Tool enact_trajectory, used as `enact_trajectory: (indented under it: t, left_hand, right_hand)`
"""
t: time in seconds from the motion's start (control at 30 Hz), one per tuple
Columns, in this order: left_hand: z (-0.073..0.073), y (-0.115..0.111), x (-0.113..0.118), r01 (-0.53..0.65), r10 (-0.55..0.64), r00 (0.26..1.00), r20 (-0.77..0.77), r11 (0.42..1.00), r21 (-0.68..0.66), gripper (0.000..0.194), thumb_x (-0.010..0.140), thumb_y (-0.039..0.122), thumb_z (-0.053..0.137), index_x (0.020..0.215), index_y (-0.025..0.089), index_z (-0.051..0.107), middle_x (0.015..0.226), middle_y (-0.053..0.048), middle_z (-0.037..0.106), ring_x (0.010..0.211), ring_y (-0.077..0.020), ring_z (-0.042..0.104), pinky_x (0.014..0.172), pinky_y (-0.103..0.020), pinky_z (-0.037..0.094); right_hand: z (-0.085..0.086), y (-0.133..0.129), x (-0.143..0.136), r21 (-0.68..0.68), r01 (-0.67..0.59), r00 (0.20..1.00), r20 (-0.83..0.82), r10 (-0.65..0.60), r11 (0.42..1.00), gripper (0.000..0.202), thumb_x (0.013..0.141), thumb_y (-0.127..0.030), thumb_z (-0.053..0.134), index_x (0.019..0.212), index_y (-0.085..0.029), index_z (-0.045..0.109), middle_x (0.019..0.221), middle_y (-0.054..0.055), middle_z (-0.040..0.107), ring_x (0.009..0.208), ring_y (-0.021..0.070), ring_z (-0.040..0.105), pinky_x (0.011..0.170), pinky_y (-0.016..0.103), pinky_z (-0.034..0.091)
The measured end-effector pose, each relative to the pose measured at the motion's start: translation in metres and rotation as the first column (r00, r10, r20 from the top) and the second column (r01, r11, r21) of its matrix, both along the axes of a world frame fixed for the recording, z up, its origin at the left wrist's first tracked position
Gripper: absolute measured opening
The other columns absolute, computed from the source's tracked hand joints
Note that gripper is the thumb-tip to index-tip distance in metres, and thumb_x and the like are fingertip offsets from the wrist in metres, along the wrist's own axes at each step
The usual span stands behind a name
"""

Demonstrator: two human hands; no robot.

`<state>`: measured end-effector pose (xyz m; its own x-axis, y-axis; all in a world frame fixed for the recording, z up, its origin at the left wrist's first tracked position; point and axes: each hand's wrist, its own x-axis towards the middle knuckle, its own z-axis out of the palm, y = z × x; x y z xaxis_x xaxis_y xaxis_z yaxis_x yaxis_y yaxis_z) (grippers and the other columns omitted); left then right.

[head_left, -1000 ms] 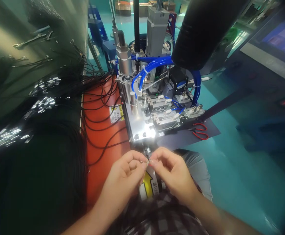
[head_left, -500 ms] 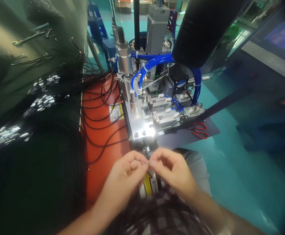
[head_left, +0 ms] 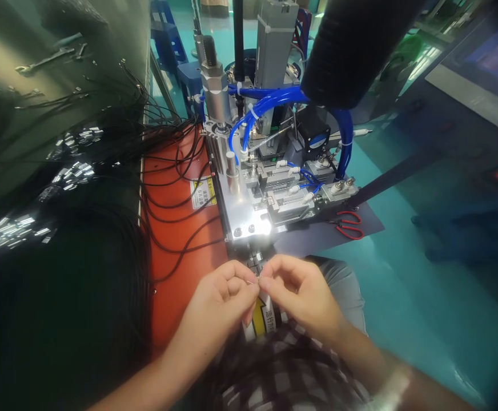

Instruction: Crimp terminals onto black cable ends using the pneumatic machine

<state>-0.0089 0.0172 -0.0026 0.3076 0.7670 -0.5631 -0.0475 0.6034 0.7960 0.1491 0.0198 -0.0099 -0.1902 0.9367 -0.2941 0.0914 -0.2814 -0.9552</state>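
1. We see one thin, pale metallic wire (head_left: 258,280), mostly hidden by fingertips, near the yellow arrow label (head_left: 258,321)
2. We count two hands: our left hand (head_left: 225,294) pinches the wire between thumb and forefinger, and our right hand (head_left: 298,288) pinches it too
3. We count one pair of red-handled scissors (head_left: 341,226)
4. Against a second ago, our fingertips sit closer together and less wire shows

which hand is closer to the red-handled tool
The right hand, on the same side of the picture as the red-handled tool. The left hand is farther off, beside the orange surface.
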Motion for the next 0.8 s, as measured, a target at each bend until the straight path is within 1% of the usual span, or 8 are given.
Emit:
enact_trajectory:
  t: [0.17, 0.27, 0.33, 0.4, 0.47, 0.53, 0.7, 0.8]
  left_hand:
    - [0.003, 0.001, 0.001, -0.024, 0.024, 0.999, 0.04, 1.0, -0.019, 0.017, 0.083, 0.032, 0.06, 0.078, 0.018, 0.051, 0.044, 0.01, 0.047, 0.036, -0.0008, 0.019, 0.037, -0.013, 0.016]
    - [0.002, 0.002, 0.0, -0.031, 0.035, 0.995, 0.092, 0.999, -0.042, 0.016, 0.083, 0.032, 0.061, 0.081, 0.019, 0.052, 0.048, 0.009, 0.049, 0.037, -0.0012, 0.02, 0.038, -0.014, 0.015]
    - [0.002, 0.0, -0.002, -0.046, 0.05, 0.995, 0.083, 0.998, -0.043, 0.018, 0.083, 0.035, 0.063, 0.083, 0.019, 0.054, 0.053, 0.008, 0.05, 0.039, -0.0014, 0.022, 0.039, -0.014, 0.017]
    - [0.001, -0.001, -0.004, -0.05, 0.051, 0.999, 0.015, 0.998, -0.03, 0.023, 0.081, 0.04, 0.066, 0.084, 0.019, 0.056, 0.055, 0.009, 0.047, 0.042, -0.0023, 0.025, 0.041, -0.014, 0.02]
    - [0.003, -0.002, -0.005, -0.032, 0.031, 0.998, -0.056, 0.999, -0.029, 0.028, 0.079, 0.044, 0.068, 0.084, 0.018, 0.058, 0.054, 0.009, 0.042, 0.045, -0.0039, 0.03, 0.043, -0.015, 0.023]
    - [0.005, -0.002, -0.005, -0.01, 0.006, 0.997, -0.075, 0.998, -0.055, 0.029, 0.078, 0.045, 0.069, 0.082, 0.018, 0.059, 0.054, 0.008, 0.042, 0.047, -0.0048, 0.032, 0.044, -0.015, 0.025]
    - [0.01, 0.004, -0.004, -0.047, 0.043, 0.999, -0.027, 0.988, -0.148, 0.025, 0.075, 0.039, 0.071, 0.076, 0.017, 0.059, 0.046, 0.012, 0.029, 0.043, -0.0029, 0.02, 0.043, -0.014, 0.026]
    - [0.009, 0.005, -0.003, -0.055, 0.05, 0.998, -0.037, 0.987, -0.149, 0.026, 0.073, 0.039, 0.073, 0.077, 0.015, 0.063, 0.045, 0.013, 0.028, 0.043, -0.0026, 0.019, 0.043, -0.014, 0.027]
  right_hand:
    - [0.001, -0.001, -0.004, -0.049, -0.012, 0.997, -0.077, 0.008, 0.999, 0.017, 0.084, -0.031, 0.061, 0.076, -0.018, 0.054, 0.053, -0.008, 0.04, 0.048, 0.008, 0.035, 0.046, 0.021, 0.028]
    - [0.0, -0.004, -0.007, -0.043, 0.001, 0.992, -0.127, -0.007, 0.999, 0.018, 0.088, -0.032, 0.057, 0.079, -0.018, 0.051, 0.055, -0.009, 0.039, 0.048, 0.0075, 0.033, 0.045, 0.02, 0.028]
    - [-0.002, -0.008, -0.008, 0.024, 0.024, 0.994, -0.106, -0.021, 0.999, 0.016, 0.091, -0.029, 0.054, 0.079, -0.019, 0.05, 0.059, -0.008, 0.04, 0.049, 0.0079, 0.034, 0.046, 0.021, 0.029]
    - [-0.003, -0.011, -0.008, 0.161, 0.037, 0.999, -0.028, -0.033, 0.986, 0.014, 0.092, -0.025, 0.051, 0.079, -0.019, 0.049, 0.067, -0.004, 0.044, 0.055, 0.0092, 0.039, 0.05, 0.021, 0.033]
    - [-0.005, -0.015, -0.007, 0.3, 0.017, 0.998, 0.049, -0.033, 0.954, 0.012, 0.091, -0.021, 0.05, 0.079, -0.019, 0.049, 0.075, -0.001, 0.046, 0.063, 0.0111, 0.043, 0.054, 0.023, 0.037]
    - [-0.006, -0.018, -0.006, 0.347, -0.003, 0.997, 0.068, -0.022, 0.938, 0.011, 0.091, -0.021, 0.049, 0.081, -0.019, 0.049, 0.077, -0.001, 0.046, 0.065, 0.0118, 0.044, 0.056, 0.023, 0.038]
    - [-0.005, -0.018, -0.01, 0.148, 0.049, 0.999, -0.022, -0.046, 0.988, 0.016, 0.094, -0.025, 0.047, 0.079, -0.02, 0.046, 0.066, -0.005, 0.042, 0.052, 0.0085, 0.037, 0.048, 0.021, 0.033]
    - [-0.002, -0.016, -0.011, 0.114, 0.047, 0.999, -0.02, -0.045, 0.992, 0.017, 0.093, -0.027, 0.05, 0.078, -0.02, 0.047, 0.06, -0.007, 0.039, 0.051, 0.0084, 0.035, 0.046, 0.02, 0.032]
